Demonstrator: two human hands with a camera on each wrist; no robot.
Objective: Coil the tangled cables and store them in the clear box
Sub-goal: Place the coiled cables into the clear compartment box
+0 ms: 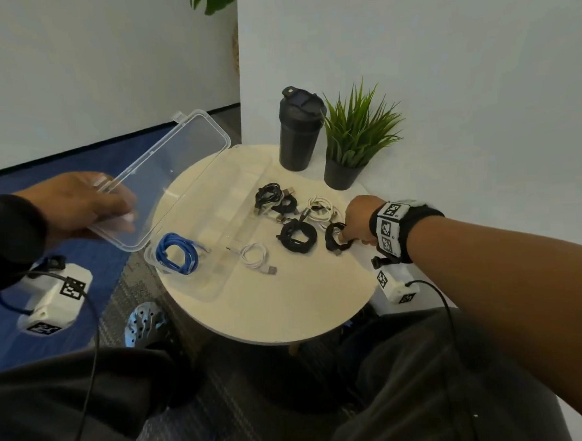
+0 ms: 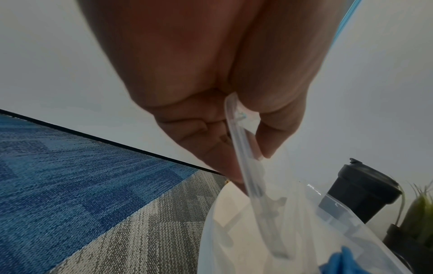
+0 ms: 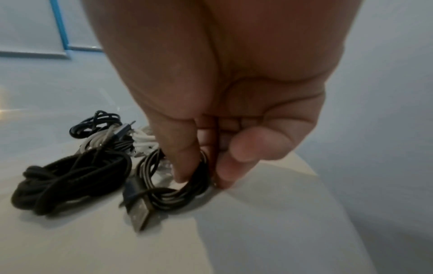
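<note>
Round pale bench (image 1: 287,308) carries the work. Nearest the person, the clear rectangular plastic box (image 1: 198,286) lies open on the bench's left part. Inside its near end: a coiled blue cable (image 1: 176,254). A coiled thin white cable (image 1: 256,257) sits just beside it, seemingly in the box too; the clear wall makes that hard to confirm.

Progress, as judged: one or two coils stored, four or so remaining outside. All loose cables look already coiled, so what is left is mostly transfer, then closing the lid.

Outside the box, to the right: a thick black braided cable coil (image 1: 297,235), then a small black cable coil with a USB plug (image 3: 164,187) near the bench's right edge. Further back, a white cable bundle (image 1: 321,210) and another black cable bundle (image 1: 273,196), close together and possibly touching.

Grips. Right hand (image 1: 360,221): thumb and fingertips (image 3: 185,166) closed in a pinch around strands of the small black coil, which rests on the bench, not yet lifted. Left hand (image 1: 80,206): fingers curled over the edge of the transparent hinged lid (image 1: 166,179), thumb against its face, holding it tilted up and open.

Farthest: a black lidded tumbler (image 1: 299,132) and a small potted green plant (image 1: 356,139) at the wall.
</note>
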